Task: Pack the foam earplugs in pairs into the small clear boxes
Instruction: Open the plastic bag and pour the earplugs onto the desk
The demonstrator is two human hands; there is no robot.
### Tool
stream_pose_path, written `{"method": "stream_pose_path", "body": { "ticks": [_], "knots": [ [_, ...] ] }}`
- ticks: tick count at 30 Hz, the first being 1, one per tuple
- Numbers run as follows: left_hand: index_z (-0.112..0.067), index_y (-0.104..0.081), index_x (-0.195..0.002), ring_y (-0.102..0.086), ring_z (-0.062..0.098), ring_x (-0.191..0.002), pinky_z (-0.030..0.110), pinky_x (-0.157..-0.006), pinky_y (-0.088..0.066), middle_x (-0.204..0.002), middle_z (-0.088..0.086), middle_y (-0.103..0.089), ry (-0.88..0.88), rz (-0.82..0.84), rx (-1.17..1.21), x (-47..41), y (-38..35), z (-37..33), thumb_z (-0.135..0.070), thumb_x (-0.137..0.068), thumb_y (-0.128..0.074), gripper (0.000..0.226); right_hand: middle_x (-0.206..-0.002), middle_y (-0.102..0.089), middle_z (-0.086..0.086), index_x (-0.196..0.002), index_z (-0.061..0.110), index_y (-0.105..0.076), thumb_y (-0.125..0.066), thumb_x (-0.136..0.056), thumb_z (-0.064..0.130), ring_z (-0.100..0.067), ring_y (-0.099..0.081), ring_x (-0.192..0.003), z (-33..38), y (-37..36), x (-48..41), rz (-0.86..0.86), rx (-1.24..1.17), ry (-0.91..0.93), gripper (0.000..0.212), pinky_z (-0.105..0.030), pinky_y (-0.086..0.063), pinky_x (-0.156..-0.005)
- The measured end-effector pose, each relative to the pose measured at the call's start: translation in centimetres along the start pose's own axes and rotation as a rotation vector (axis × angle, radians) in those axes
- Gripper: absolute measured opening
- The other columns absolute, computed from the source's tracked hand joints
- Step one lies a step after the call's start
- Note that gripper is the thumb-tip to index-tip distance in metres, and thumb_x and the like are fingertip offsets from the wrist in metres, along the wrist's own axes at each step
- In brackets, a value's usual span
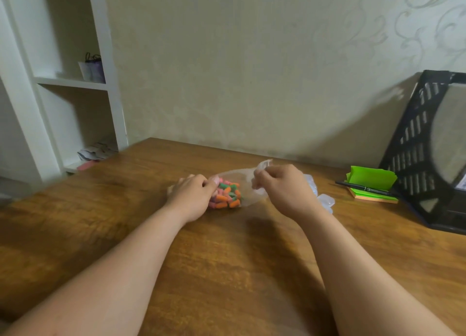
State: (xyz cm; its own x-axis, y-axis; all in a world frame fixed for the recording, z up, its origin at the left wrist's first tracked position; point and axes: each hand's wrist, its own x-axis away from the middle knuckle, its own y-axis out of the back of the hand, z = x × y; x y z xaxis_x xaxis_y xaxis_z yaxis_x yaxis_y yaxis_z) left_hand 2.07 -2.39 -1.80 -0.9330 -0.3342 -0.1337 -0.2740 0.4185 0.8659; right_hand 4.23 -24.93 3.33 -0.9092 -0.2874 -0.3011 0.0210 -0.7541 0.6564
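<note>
A wooden tabletop (227,260) carries a clear bag (242,176) of orange, pink and green foam earplugs (227,195). The left hand (191,197) pinches the bag's left edge with curled fingers, and the right hand (285,189) pinches its raised mouth. Small clear boxes (326,200) lie just beside the right hand.

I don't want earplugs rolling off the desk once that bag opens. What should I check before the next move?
1. Left hand holds the bag at its earplug end: ok.
2. Right hand pinches the bag's other end: ok.
3. Earplugs inside the bag, none seen loose on the table: ok.
4. Bag mouth open: cannot tell.
5. Clear boxes close by, beside the right hand: ok.
6. Box lids open: cannot tell.
</note>
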Motion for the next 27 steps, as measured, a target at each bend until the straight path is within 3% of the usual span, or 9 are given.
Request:
{"method": "stream_pose_path", "body": {
  "ticks": [3, 7, 10, 13, 16, 18, 21, 25, 27],
  "knots": [
    [-0.028, -0.069, -0.105, -0.064, 0.024, -0.106, 0.045, -0.098, -0.053, -0.105, -0.003, -0.07, -0.004, -0.012, 0.175, 0.0, 0.1, 0.2, -0.063, -0.11, -0.037, 0.048, -0.059, -0.069, 0.007, -0.071, 0.02, -0.079, -0.059, -0.103, 0.037, -0.004, -0.054, -0.05, 0.2, 0.7, 0.1, -0.028, -0.01, 0.029, 0.042, -0.023, -0.042, -0.052],
    [-0.014, -0.065, -0.108, -0.066, 0.015, -0.082, 0.033, -0.069, -0.048, -0.092, 0.002, -0.07, 0.001, -0.052, 0.636, 1.2, 0.8, -0.8, -0.042, -0.113, -0.05, 0.032, -0.08, -0.076, 0.004, -0.082, 0.025, -0.083, -0.057, -0.106, 0.051, -0.009, -0.064, -0.07, 0.7, 0.2, 0.4, 0.049, 0.076, 0.067, 0.044, -0.033, -0.054, -0.071],
    [-0.011, -0.063, -0.126, -0.079, 0.025, -0.099, 0.045, -0.09, -0.064, -0.114, 0.014, -0.077, 0.109, 0.071, 1.092, 1.5, 1.5, -1.6, -0.039, -0.113, -0.054, 0.032, -0.091, -0.079, 0.002, -0.089, 0.025, -0.084, -0.054, -0.109, 0.048, -0.016, -0.071, -0.086, 0.9, -0.1, 0.0, -0.01, -0.046, 0.102, 0.043, -0.037, -0.056, -0.082],
    [-0.013, -0.063, -0.135, -0.075, 0.038, -0.118, 0.055, -0.11, -0.055, -0.125, 0.02, -0.077, 0.269, 0.366, 1.482, 1.4, 2.0, -1.5, -0.051, -0.108, -0.057, 0.047, -0.093, -0.081, 0.006, -0.096, 0.022, -0.085, -0.052, -0.111, 0.049, -0.008, -0.074, -0.091, 2.3, 0.1, -1.2, -0.028, -0.205, 0.139, 0.045, -0.034, -0.056, -0.087],
    [-0.006, -0.066, -0.138, -0.075, 0.032, -0.101, 0.039, -0.085, -0.061, -0.126, 0.017, -0.075, 0.265, 0.568, 1.607, 1.1, 2.0, -0.8, -0.065, -0.098, -0.06, 0.071, -0.102, -0.083, 0.003, -0.107, 0.017, -0.083, -0.05, -0.112, 0.047, -0.012, -0.078, -0.094, 4.4, 0.6, -2.9, 0.091, -0.252, 0.189, 0.045, -0.041, -0.062, -0.088],
    [-0.009, -0.069, -0.131, -0.069, 0.023, -0.087, 0.028, -0.069, -0.052, -0.109, 0.012, -0.074, 0.265, 0.548, 1.648, 1.2, 2.1, -0.7, -0.06, -0.095, -0.064, 0.063, -0.108, -0.082, 0.001, -0.115, 0.017, -0.08, -0.049, -0.112, 0.05, -0.015, -0.08, -0.093, 5.9, 0.9, -3.5, 0.157, -0.244, 0.214, 0.045, -0.042, -0.063, -0.083],
    [-0.017, -0.072, -0.107, -0.058, 0.008, -0.067, 0.023, -0.064, -0.034, -0.076, -0.002, -0.069, 0.31, 0.381, 1.641, 0.9, 2.3, -0.7, -0.042, -0.103, -0.065, 0.027, -0.1, -0.082, -0.006, -0.125, 0.022, -0.074, -0.047, -0.11, 0.055, -0.029, -0.081, -0.079, 6.6, 1.8, -3.6, 0.245, -0.192, 0.157, 0.046, -0.043, -0.065, -0.071],
    [-0.016, -0.074, -0.1, -0.061, 0.006, -0.052, 0.02, -0.062, -0.036, -0.073, -0.001, -0.074, 0.387, 0.313, 1.701, 0.4, 2.6, -0.2, -0.044, -0.104, -0.066, 0.029, -0.085, -0.081, -0.017, -0.128, 0.02, -0.07, -0.044, -0.111, 0.055, -0.043, -0.078, -0.074, 6.5, 2.0, -3.4, 0.279, -0.173, 0.024, 0.047, -0.039, -0.061, -0.061],
    [-0.017, -0.078, -0.111, -0.065, 0.009, -0.057, 0.02, -0.062, -0.038, -0.085, 0.0, -0.076, 0.389, 0.26, 1.832, 0.2, 2.6, 0.0, -0.056, -0.099, -0.069, 0.042, -0.09, -0.081, -0.019, -0.128, 0.012, -0.071, -0.043, -0.113, 0.052, -0.042, -0.08, -0.085, 6.5, 1.8, -3.7, 0.262, -0.293, -0.012, 0.051, -0.046, -0.066, -0.075]
  ]
}}
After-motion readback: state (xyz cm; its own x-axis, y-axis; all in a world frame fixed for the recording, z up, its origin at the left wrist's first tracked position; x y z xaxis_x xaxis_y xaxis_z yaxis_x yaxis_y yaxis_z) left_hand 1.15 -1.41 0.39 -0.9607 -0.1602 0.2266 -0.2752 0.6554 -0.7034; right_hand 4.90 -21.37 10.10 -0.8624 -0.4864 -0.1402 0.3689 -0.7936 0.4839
